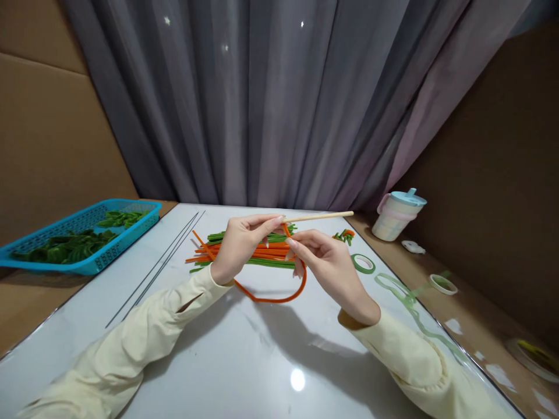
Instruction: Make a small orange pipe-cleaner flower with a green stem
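Above the white tabletop point(227, 372), my left hand point(240, 244) pinches a thin pale wooden stick point(323, 217), which points to the right. One end of an orange pipe cleaner point(275, 301) meets the stick at my left fingertips. My right hand point(329, 267) grips that pipe cleaner just below the stick with thumb and fingers. Its loose length hangs in a wide loop under both hands and trails off to the left. Behind my hands lie straight orange pipe cleaners point(257, 252) and green pipe cleaners point(271, 263), partly hidden by my fingers.
At left, a blue basket point(102, 256) holds green leaf-like pieces point(65, 247). Thin dark wires point(159, 267) lie beside it. On the right are curled green and orange pieces point(345, 236), green tape point(364, 263), a loose green strip point(408, 299), another tape roll point(443, 284) and a lidded cup point(395, 216).
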`<state>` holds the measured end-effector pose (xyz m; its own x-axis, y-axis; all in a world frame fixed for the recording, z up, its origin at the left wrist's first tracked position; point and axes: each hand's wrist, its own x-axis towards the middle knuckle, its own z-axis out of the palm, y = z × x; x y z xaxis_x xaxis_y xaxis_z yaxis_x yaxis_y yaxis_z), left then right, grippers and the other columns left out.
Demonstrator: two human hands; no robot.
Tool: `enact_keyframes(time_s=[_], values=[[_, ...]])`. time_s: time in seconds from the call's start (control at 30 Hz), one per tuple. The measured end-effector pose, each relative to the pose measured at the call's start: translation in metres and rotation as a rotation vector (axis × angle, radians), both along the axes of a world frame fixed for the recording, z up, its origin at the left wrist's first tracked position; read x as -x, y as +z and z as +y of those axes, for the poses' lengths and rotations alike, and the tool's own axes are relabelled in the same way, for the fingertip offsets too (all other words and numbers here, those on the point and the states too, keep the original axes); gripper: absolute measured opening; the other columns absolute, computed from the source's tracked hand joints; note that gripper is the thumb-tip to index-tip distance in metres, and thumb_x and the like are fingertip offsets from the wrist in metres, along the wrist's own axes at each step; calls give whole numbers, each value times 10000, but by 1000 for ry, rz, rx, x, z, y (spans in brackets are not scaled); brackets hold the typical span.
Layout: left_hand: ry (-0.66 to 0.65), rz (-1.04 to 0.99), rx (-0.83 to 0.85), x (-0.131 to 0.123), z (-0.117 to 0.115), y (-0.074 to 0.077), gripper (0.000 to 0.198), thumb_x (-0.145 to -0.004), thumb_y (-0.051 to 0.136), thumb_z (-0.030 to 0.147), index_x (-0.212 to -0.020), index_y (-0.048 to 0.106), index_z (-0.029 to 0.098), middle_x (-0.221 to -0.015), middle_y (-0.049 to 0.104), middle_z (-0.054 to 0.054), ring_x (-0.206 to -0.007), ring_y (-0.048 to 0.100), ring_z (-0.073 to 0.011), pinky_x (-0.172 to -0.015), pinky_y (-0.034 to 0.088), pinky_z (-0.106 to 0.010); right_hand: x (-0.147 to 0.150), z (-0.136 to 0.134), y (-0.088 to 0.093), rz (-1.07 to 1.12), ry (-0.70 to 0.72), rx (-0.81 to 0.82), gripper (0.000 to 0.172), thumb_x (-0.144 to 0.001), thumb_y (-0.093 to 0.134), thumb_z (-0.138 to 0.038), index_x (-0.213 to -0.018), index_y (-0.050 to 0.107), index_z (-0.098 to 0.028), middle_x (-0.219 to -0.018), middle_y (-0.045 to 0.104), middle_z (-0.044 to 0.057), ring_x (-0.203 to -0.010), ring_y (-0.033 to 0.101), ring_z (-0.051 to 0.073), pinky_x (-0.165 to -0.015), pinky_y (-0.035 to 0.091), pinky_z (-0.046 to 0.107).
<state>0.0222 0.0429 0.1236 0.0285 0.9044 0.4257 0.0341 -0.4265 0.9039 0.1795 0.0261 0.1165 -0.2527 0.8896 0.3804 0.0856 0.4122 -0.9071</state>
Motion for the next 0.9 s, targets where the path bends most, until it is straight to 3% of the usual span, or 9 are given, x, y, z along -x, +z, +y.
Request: enact_keyframes(time_s=[0.13, 0.2, 0.33, 0.47, 0.6, 0.7, 0.8, 0.9], values=[[-81, 3, 52, 4, -1, -6, 289, -788, 606, 385, -943, 712, 164, -897, 706, -64, -808, 621, -172, -564, 464, -207, -2, 0, 4, -117, -6, 23, 195, -795, 568, -340, -764, 571, -148, -569, 589, -24, -354, 461, 59, -378, 409, 202], [-85, 15, 53, 5, -1, -7, 291, -795, 599, 390, -932, 715, 161, -868, 706, -62, -769, 618, -159, -561, 460, -204, -3, 1, 8, -146, 8, 46, 200, -791, 571, -340, -753, 569, -143, -531, 572, -34, -324, 428, 52, -353, 388, 197], [-38, 48, 20, 5, -2, -7, 272, -793, 598, 389, -859, 723, 156, -800, 702, -39, -610, 581, -112, -532, 452, -200, -4, -2, 15, -180, 57, 95, 218, -791, 575, -340, -709, 558, -139, -477, 539, -49, -323, 424, 51, -347, 369, 186], [71, 77, -53, 3, -4, -12, 254, -776, 612, 383, -800, 711, 151, -726, 696, -25, -579, 587, -120, -501, 449, -199, -4, -4, 16, -226, 82, 109, 229, -803, 558, -341, -693, 563, -141, -446, 506, -58, -324, 433, 58, -361, 376, 191], [196, 202, -248, 1, -5, -20, 208, -795, 596, 353, -786, 699, 173, -769, 705, -16, -653, 629, -143, -590, 486, -217, -3, -3, 9, -305, 80, 75, 193, -813, 538, -318, -732, 585, -150, -491, 535, -47, -315, 418, 61, -328, 320, 194], [284, 366, -478, 1, -3, -26, 166, -835, 558, 283, -791, 683, 184, -780, 706, -17, -663, 634, -139, -629, 490, -226, -2, -3, 7, -350, 70, 0, 224, -826, 515, -282, -651, 578, -156, -506, 529, -40, -337, 381, 49, -346, 283, 193], [301, 508, -748, 2, 3, -33, 141, -858, 519, 197, -827, 653, 169, -768, 698, -35, -671, 624, -138, -664, 494, -245, -1, -4, 8, -406, 67, -70, 294, -834, 494, -241, -559, 551, -154, -492, 487, -37, -393, 366, 51, -392, 277, 192], [267, 626, -899, 3, 9, -40, 144, -871, 479, 150, -855, 622, 144, -765, 683, -60, -688, 604, -146, -672, 493, -265, -3, -4, 10, -479, 79, -112, 323, -840, 477, -225, -532, 538, -150, -519, 495, -28, -437, 377, 56, -434, 290, 193]])
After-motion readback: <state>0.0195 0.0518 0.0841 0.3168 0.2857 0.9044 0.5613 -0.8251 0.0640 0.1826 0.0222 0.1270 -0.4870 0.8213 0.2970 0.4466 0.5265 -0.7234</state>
